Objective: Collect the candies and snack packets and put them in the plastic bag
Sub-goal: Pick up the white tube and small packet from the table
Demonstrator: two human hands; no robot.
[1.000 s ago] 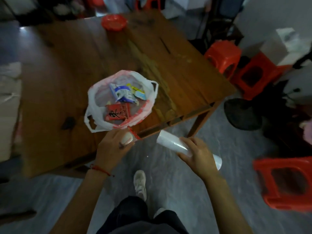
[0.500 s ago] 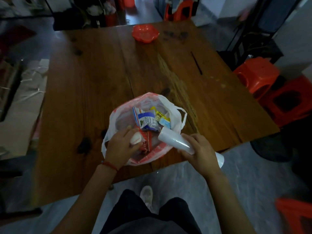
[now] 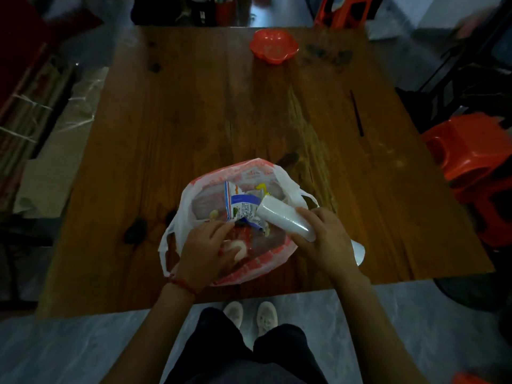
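Our left hand (image 3: 206,249) is down inside the mouth of the plastic bag (image 3: 279,173), fingers curled around a pale candy (image 3: 238,249) that shows between them, so we are at the point of dropping it in. Our right hand (image 3: 325,239) is wrapped around a white tube-shaped packet (image 3: 285,218), which lies tilted across the bag's right rim with its far end over the opening. To do this well, we judge the left hand should let go low, close to the heap, then draw back without dragging the thin rim along; the right hand could then tip the tube in lengthwise so it does not roll off the edge. The bag is white with red print, slumped wide open near the front edge of the wooden table (image 3: 171,128), its 2 handles flopped outward. Inside we see a blue-and-white snack packet (image 3: 241,206), a bit of yellow wrapper (image 3: 261,187) and something red beneath. A red bowl (image 3: 274,45) stands well apart at the far edge.
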